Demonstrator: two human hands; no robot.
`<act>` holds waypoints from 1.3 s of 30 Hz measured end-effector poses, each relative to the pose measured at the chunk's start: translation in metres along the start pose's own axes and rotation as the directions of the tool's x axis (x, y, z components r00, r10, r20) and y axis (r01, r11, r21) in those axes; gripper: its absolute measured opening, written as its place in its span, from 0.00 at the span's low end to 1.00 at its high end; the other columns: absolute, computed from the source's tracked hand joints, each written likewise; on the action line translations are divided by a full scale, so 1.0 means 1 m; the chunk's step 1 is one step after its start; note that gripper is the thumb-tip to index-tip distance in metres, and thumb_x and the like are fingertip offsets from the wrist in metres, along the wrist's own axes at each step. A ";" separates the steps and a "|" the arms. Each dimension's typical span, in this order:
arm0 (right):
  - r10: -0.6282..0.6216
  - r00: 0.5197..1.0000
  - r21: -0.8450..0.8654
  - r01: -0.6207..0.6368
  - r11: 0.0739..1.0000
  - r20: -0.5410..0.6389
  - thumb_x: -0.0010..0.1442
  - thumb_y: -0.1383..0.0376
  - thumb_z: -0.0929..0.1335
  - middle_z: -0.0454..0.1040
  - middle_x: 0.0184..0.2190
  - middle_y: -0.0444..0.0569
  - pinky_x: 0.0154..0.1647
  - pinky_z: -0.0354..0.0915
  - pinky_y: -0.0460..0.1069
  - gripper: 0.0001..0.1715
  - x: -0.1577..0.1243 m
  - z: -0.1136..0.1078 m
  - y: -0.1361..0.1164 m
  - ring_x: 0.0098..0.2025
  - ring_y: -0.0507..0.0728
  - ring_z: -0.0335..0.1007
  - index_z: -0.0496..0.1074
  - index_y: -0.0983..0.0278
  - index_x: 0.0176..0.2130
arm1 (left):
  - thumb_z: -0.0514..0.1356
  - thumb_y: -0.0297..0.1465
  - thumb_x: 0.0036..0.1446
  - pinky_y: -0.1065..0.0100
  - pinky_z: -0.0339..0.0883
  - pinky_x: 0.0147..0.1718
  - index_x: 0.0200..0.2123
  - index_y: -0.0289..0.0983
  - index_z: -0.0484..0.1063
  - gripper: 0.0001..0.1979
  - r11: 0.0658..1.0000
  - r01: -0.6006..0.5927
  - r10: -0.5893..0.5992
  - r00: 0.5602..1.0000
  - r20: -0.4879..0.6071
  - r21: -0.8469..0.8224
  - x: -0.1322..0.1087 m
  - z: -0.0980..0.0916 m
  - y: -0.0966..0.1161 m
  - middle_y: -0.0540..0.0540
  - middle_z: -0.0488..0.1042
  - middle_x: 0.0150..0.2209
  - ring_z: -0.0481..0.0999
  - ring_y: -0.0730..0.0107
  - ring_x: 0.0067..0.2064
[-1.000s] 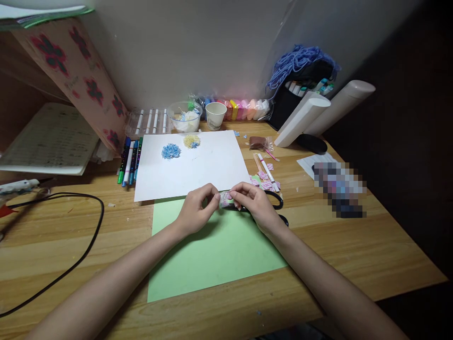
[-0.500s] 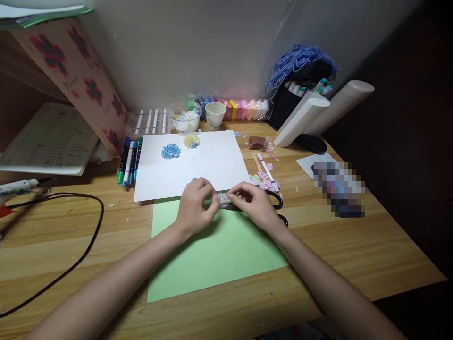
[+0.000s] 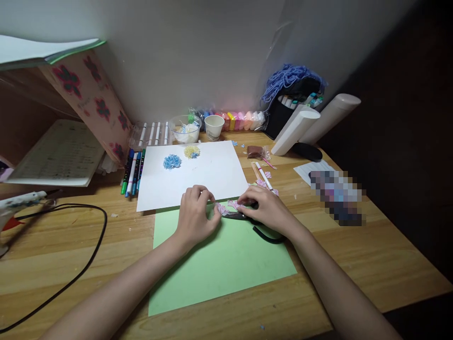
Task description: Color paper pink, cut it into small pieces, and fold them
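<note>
My left hand (image 3: 196, 212) pinches a small pink-and-white patterned paper piece (image 3: 222, 208) between thumb and finger. A second such piece of paper (image 3: 234, 205) is in the fingertips of my right hand (image 3: 267, 208), with a narrow gap between the two. Both hands are low over the green sheet (image 3: 219, 264), near the front edge of the white sheet (image 3: 208, 182). Black-handled scissors (image 3: 271, 237) lie beneath my right hand, which covers part of them. On the white sheet are a blue clump of tiny bits (image 3: 172, 161) and a yellow one (image 3: 191, 151).
More pink paper scraps (image 3: 262, 183) and a white marker (image 3: 264, 176) lie right of the white sheet. Behind stand a paper cup (image 3: 214, 127), a clear bowl (image 3: 186, 131) and a black pen holder (image 3: 278, 118). A glue gun (image 3: 23, 200) and its black cable (image 3: 102, 231) occupy the left.
The hands have moved slightly apart, my right hand shifting right. Paper that was held between both hands now shows as two separate pieces. The camera view has tilted up a little.
</note>
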State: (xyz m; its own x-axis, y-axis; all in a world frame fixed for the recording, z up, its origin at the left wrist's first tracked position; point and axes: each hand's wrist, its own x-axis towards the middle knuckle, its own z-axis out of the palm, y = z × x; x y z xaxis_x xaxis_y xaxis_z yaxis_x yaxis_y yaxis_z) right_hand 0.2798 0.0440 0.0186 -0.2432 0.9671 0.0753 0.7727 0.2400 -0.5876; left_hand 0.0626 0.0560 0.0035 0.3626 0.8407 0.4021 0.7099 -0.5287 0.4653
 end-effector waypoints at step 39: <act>0.188 0.967 0.736 -0.254 0.628 0.173 0.54 0.56 0.71 0.77 0.30 0.47 0.38 0.64 0.48 0.14 0.001 0.023 -0.026 0.34 0.54 0.71 0.76 0.65 0.31 | 0.51 0.31 0.64 0.60 0.58 0.40 0.34 0.37 0.67 0.07 0.961 -0.163 0.200 0.967 0.158 -0.223 0.002 -0.008 0.000 0.46 0.72 0.35 0.65 0.65 0.39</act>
State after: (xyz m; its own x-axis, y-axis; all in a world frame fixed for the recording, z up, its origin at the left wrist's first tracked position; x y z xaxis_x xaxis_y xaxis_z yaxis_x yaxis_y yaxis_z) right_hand 0.2465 0.0367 0.0154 -0.1910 0.9655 -0.1768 0.1157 -0.1567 -0.9808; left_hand 0.0581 0.0565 0.0102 0.5881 0.7253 0.3578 0.4888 -0.6712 0.5572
